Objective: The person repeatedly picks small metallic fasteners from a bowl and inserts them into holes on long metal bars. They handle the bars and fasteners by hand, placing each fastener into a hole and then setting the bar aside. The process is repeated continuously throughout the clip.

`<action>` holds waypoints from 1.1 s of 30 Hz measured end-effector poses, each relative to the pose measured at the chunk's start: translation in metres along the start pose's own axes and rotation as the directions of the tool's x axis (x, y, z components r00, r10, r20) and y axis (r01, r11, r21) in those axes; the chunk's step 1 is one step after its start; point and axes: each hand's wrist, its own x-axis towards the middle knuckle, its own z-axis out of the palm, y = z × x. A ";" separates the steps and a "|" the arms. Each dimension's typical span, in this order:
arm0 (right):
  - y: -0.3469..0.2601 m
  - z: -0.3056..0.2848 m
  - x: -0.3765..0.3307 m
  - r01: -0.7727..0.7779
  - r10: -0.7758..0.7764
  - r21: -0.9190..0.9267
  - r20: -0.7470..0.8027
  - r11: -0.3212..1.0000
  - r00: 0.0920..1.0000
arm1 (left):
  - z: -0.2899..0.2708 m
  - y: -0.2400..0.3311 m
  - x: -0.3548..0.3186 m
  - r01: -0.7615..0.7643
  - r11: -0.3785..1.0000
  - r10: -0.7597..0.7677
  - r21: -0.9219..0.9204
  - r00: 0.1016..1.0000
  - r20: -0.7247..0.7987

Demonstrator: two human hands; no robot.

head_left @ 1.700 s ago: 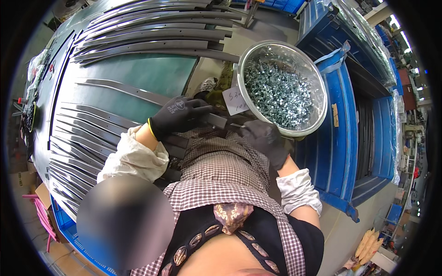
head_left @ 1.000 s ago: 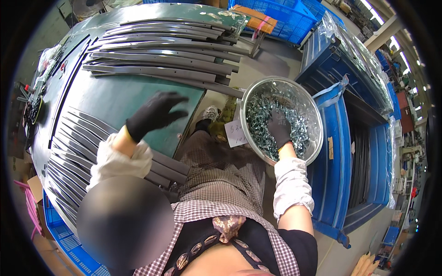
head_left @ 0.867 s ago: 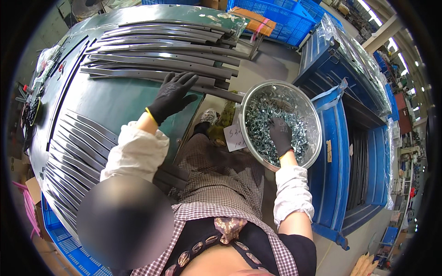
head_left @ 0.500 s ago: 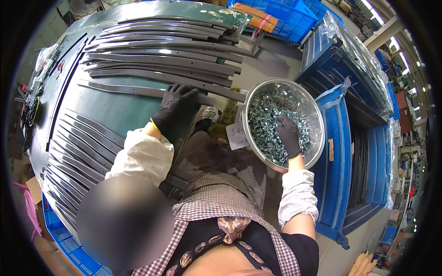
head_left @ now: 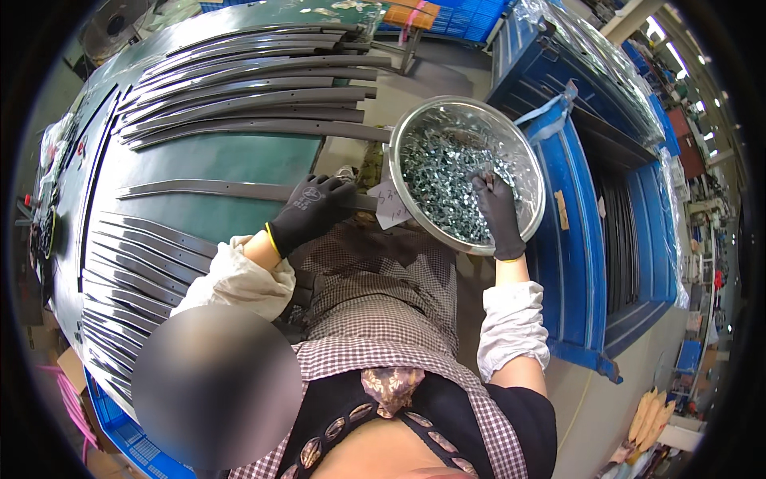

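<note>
My left hand (head_left: 315, 209), in a black glove with a yellow cuff, is closed round the right part of a long dark grey strip (head_left: 199, 189). The strip lies across the green table and its end sticks out past the table's edge. On my right is a round metal bowl (head_left: 528, 152) full of small shiny metal clips (head_left: 435, 160). Over the bowl's near right part, my gloved right hand (head_left: 500, 214) has its fingers pinched together. A small piece seems to show between the fingertips, too small to make out clearly.
Several similar strips (head_left: 263, 102) lie on the far part of the table (head_left: 231, 156), and more strips (head_left: 144, 271) sit at the near left. A blue metal bin (head_left: 570, 231) stands right of the bowl. A white paper label (head_left: 391, 206) hangs by the bowl's left side.
My right hand has drawn back from the middle of the clips, fingers now pinched. My left hand has pulled the strip toward me, away from the far strips. The view has shifted slightly.
</note>
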 end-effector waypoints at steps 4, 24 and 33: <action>-0.025 -0.006 -0.012 -0.081 0.080 0.118 0.014 0.990 0.997 | -0.008 0.012 -0.009 -0.006 0.995 0.005 -0.095 1.000 -0.009; -0.066 0.056 -0.088 -0.075 -0.054 0.424 0.285 0.903 0.957 | -0.031 0.081 -0.016 0.359 0.581 -0.122 -0.730 0.925 0.359; -0.054 0.100 -0.137 -0.304 0.007 0.400 0.595 0.865 0.804 | -0.033 0.081 -0.049 0.113 0.798 -0.040 -0.592 0.990 0.135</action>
